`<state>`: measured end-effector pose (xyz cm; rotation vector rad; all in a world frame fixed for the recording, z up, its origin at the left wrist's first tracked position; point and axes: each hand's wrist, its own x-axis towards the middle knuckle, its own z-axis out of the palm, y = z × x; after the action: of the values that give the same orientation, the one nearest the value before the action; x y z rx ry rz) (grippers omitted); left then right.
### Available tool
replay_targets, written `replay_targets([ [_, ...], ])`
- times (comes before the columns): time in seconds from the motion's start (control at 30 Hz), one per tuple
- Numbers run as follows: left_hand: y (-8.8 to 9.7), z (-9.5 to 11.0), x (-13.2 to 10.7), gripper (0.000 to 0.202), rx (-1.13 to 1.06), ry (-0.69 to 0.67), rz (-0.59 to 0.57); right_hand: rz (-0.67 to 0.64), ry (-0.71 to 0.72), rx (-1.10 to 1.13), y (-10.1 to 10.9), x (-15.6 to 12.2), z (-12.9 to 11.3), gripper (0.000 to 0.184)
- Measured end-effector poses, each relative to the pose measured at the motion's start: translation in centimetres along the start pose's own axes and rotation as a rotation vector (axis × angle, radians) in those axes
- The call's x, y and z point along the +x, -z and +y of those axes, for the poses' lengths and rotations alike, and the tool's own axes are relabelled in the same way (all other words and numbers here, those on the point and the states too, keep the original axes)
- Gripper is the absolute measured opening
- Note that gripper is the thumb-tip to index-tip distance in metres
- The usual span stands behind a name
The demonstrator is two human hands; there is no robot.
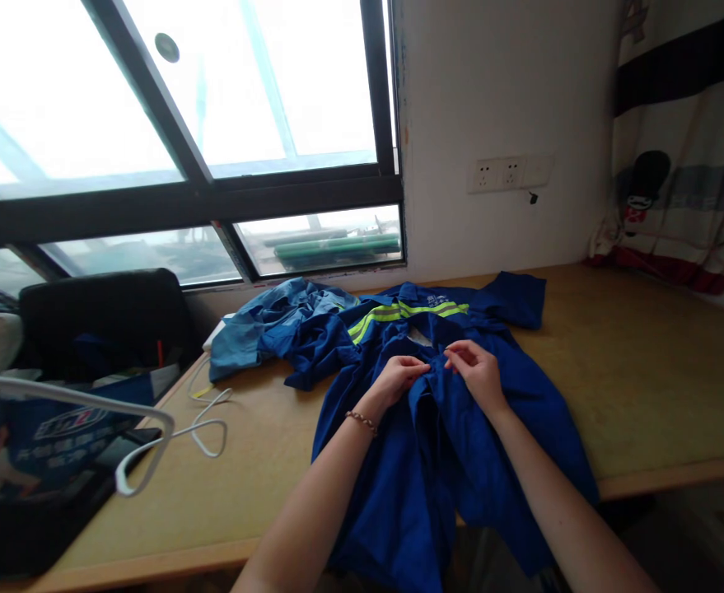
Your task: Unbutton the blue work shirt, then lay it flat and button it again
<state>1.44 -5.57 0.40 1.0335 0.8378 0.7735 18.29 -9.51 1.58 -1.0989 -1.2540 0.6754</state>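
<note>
Dark blue work trousers (pixel 392 486) lie across the table's front edge, their legs hanging over it. My left hand (pixel 402 377), with a beaded bracelet at the wrist, pinches the waistband near the front opening. On the other side of that opening, my right hand (pixel 478 377) has its thumb and fingertips drawn together at the waistband; the small part between them is too fine to make out. Behind the trousers a blue work jacket (pixel 516 301) with yellow-green reflective stripes is spread out. A lighter blue garment (pixel 244 333) is crumpled to its left.
The wooden table (pixel 658 387) stands against a wall with power sockets (pixel 497 174) and a window. A white cable (pixel 213 441) trails over its left side. Bags (pixel 77 445) and a black chair back (pixel 105 317) are at left; a curtain (pixel 688 148) hangs at right.
</note>
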Motion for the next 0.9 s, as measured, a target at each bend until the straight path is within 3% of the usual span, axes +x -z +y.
replay_targets([
  [0.07, 0.2, 0.1, 0.1, 0.030, 0.000, -0.025, 0.020, -0.183, -0.018, -0.105, -0.5, -0.4, 0.2, 0.020],
  [0.13, 0.4, 0.1, 0.1, 0.029, -0.013, -0.035, 0.013, -0.254, -0.099, -0.122, -0.9, -0.5, 0.8, 0.020],
  [0.27, 0.7, 0.0, 0.2, 0.028, -0.002, -0.028, -0.042, -0.308, -0.313, 0.038, -1.2, -0.4, 1.7, 0.025],
  [0.5, 1.1, 0.3, -0.4, 0.025, -0.080, 0.063, -0.217, -0.344, -0.529, 0.307, -0.8, -0.3, 1.5, 0.020],
  [0.67, 1.2, 0.5, -0.5, 0.024, -0.082, 0.078, -0.272, -0.367, -0.581, 0.375, -0.6, -0.3, 1.2, 0.020],
  [0.9, 1.2, 0.3, -0.4, 0.025, -0.085, 0.070, -0.277, -0.455, -0.598, 0.263, -0.6, -0.4, 0.7, 0.030],
])
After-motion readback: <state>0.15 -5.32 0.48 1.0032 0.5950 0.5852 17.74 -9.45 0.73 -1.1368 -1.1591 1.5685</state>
